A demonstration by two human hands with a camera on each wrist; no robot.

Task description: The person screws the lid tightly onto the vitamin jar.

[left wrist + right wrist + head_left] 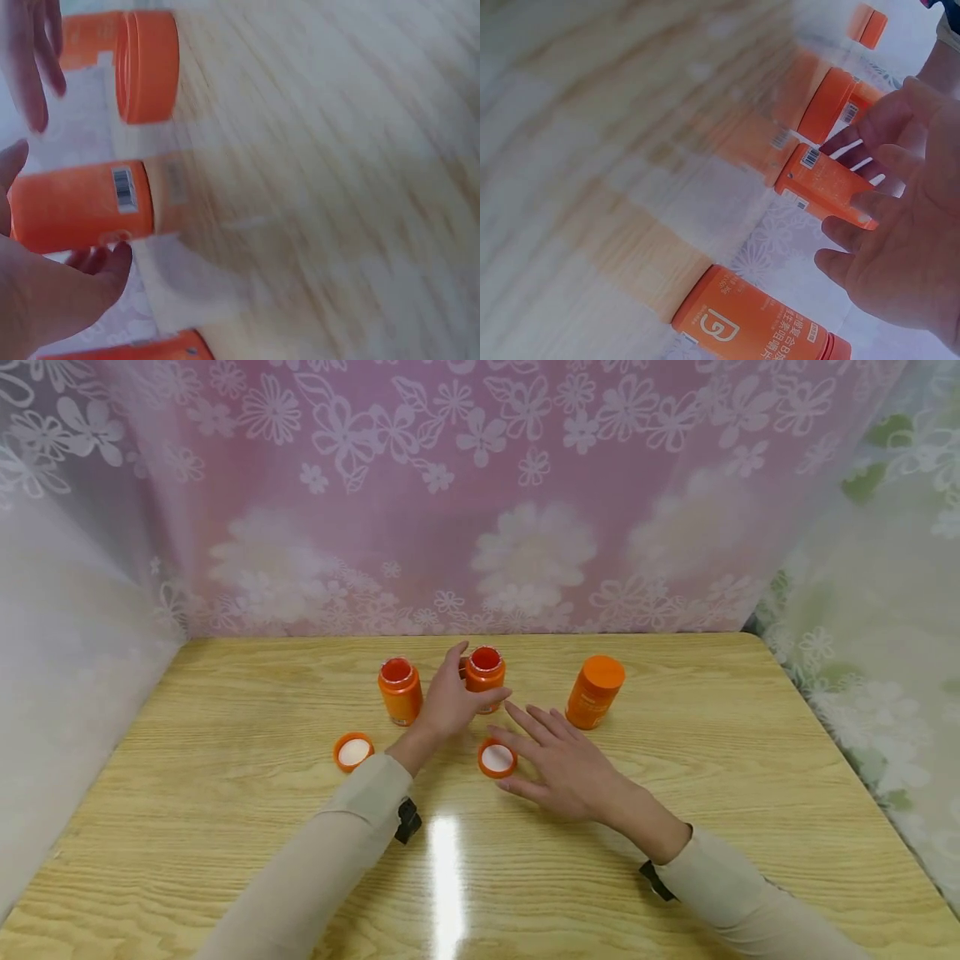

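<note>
My left hand point(450, 697) is spread around an uncapped orange bottle point(486, 681) standing upright. Its thumb extends straight across the bottle's lower front, and its fingers lie along the left side, touching or nearly touching it. My right hand point(568, 766) hovers just right of an orange screw cap point(497, 759), fingers extended and apart, holding nothing. This cap lies with its white inside facing up; in the left wrist view the cap point(150, 66) appears edge-on. A capped orange bottle point(595, 693) stands beyond the right hand.
Left of the left hand stands another uncapped orange bottle point(401, 692). A second cap point(352, 752), white inside upward, lies in front of it near the left forearm. The wooden table point(187, 793) ends at a floral curtain point(360, 552).
</note>
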